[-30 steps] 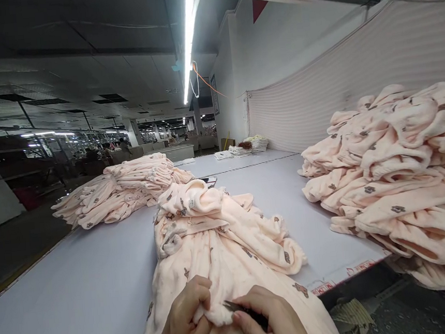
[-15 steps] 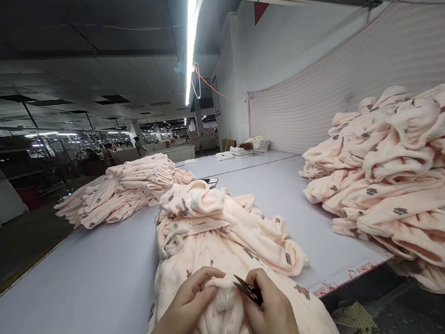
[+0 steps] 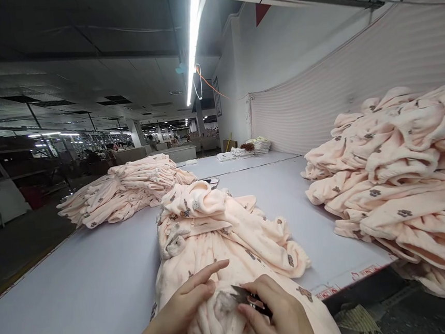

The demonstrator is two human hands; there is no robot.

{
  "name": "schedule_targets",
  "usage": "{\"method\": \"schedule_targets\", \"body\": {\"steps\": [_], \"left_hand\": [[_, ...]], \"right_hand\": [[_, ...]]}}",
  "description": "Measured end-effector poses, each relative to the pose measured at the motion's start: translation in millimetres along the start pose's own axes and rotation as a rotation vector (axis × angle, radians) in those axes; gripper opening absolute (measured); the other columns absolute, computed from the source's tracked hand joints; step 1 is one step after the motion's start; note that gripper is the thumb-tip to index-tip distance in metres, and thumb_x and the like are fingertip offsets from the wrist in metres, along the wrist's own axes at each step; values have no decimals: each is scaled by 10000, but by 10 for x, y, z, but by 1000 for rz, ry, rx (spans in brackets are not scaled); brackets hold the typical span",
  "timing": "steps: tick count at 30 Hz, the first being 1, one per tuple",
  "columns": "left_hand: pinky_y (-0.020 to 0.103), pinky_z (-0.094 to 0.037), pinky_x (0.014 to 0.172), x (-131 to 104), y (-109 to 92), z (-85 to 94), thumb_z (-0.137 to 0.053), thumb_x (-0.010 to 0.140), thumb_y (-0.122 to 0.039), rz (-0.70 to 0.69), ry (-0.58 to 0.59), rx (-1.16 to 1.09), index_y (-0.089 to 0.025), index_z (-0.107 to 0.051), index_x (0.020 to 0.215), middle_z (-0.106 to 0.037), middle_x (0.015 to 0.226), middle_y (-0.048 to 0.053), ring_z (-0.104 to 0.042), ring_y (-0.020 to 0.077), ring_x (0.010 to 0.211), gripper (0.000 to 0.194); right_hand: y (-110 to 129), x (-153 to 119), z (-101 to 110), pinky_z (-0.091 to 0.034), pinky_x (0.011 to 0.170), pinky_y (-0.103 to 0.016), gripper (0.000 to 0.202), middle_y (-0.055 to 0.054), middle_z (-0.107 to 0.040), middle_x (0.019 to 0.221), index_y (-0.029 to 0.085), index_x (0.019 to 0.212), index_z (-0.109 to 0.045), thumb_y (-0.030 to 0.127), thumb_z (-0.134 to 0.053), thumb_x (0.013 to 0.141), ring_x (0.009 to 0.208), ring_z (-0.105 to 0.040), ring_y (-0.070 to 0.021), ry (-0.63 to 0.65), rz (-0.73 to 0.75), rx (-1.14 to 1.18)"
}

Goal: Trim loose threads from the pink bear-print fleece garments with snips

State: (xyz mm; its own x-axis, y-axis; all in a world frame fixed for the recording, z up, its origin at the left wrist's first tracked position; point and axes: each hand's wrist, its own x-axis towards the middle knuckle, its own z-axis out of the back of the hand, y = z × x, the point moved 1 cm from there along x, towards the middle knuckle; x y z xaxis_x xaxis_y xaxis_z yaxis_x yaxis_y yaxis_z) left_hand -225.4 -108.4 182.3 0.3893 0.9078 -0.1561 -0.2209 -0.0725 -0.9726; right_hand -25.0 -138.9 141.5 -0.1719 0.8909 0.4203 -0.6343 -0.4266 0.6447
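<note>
A pale pink plush garment point(image 3: 214, 245) with small brown printed motifs lies bunched on the table in front of me. My left hand point(image 3: 183, 305) rests against its near, gathered part, index finger stretched out and thumb apart from it; the lower fingers are mostly hidden. Black thread snips point(image 3: 253, 300) sit in my right hand point(image 3: 278, 313), closed around them. Their blades point left, over a greyish-white fuzzy fold point(image 3: 221, 305) of the garment, close to my left thumb. Whether the blade tips touch the fabric I cannot tell.
A tall heap of similar pink garments point(image 3: 398, 172) overhangs the table's right edge. Another pile point(image 3: 131, 190) lies at the far left of the pale table point(image 3: 92, 277). White folded stacks point(image 3: 257, 145) stand at the back, and a lamp tube point(image 3: 193, 45) hangs overhead.
My left index finger has lifted and straightened away from the fabric. The right hand has turned, and the snips' blades now look closer together and lie lower over the fold.
</note>
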Motion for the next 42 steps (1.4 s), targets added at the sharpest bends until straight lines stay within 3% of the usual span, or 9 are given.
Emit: {"method": "schedule_targets", "body": {"steps": [4, 11, 18, 23, 26, 31, 34, 39, 42], "left_hand": [[398, -57, 1168, 48, -99, 71, -493, 833, -233, -20, 104, 52, -342, -511, 1300, -447, 1438, -85, -211, 199, 1408, 481], [377, -147, 1152, 205, -37, 62, -544, 830, -239, -3, 220, -49, -308, -489, 1325, -420, 1461, -48, -237, 214, 1402, 503], [402, -459, 854, 196, -116, 246, -423, 898, -401, -157, -54, -235, -275, -503, 1182, -699, 882, 13, -653, 231, 838, 320], [280, -397, 754, 216, -155, -66, -646, 726, -393, -247, -23, 548, -228, -634, 787, -599, 656, -21, -576, 196, 734, 177], [253, -344, 617, 223, -174, -177, -583, 761, -336, -278, -36, 688, -205, -531, 603, -525, 594, -32, -507, 161, 628, 212], [231, -421, 670, 130, -341, 481, -493, 826, -444, -263, -226, 397, -232, -530, 1020, -604, 996, 30, -555, 217, 891, 289], [242, -416, 652, 14, -425, 770, -587, 735, -380, -244, -190, 304, -224, -582, 890, -632, 845, 10, -566, 211, 772, 220], [303, -343, 570, -150, -323, 291, -583, 648, -283, 25, 62, 1099, -214, -684, 712, -621, 608, 34, -556, 251, 608, 138], [337, -383, 706, -128, -177, -152, -645, 643, -301, -159, 18, 997, -216, -645, 781, -632, 832, 47, -559, 267, 793, 163]], "right_hand": [[56, 33, 84, -439, 637, -279, 176, -22, -657, 890, 256, 1015, -643, 278, -536, 877, 761, -647, -209, -1, 91, -204], [114, 150, 195, -417, 634, -245, 126, -2, -669, 860, 269, 937, -680, 262, -598, 842, 765, -649, -185, 55, 22, -129], [-169, 84, 196, -408, 718, -263, 177, 1, -648, 878, 242, 877, -617, 397, -531, 878, 839, -598, -192, -77, -237, 94], [-309, 18, 96, -389, 634, -238, 316, 33, -506, 696, 216, 733, -489, 486, -459, 895, 694, -511, -157, -70, -330, 413], [-273, -49, 55, -396, 691, -231, 291, 21, -538, 755, 208, 779, -501, 466, -451, 904, 760, -527, -153, -105, -284, 545], [-332, -281, -189, -325, 551, -222, 215, 78, -440, 603, 216, 720, -465, 359, -623, 748, 554, -429, -116, -114, -310, 396], [-359, -300, -374, -314, 537, -217, 165, 84, -386, 593, 219, 703, -445, 303, -587, 720, 546, -407, -113, -107, -332, 493], [-236, -138, -404, -334, 555, -207, 136, 66, -418, 645, 217, 725, -450, 292, -563, 729, 596, -411, -113, -151, -292, 740], [-162, -85, -311, -320, 532, -196, 177, 78, -390, 630, 220, 757, -445, 320, -591, 750, 565, -374, -101, -139, -253, 790]]}}
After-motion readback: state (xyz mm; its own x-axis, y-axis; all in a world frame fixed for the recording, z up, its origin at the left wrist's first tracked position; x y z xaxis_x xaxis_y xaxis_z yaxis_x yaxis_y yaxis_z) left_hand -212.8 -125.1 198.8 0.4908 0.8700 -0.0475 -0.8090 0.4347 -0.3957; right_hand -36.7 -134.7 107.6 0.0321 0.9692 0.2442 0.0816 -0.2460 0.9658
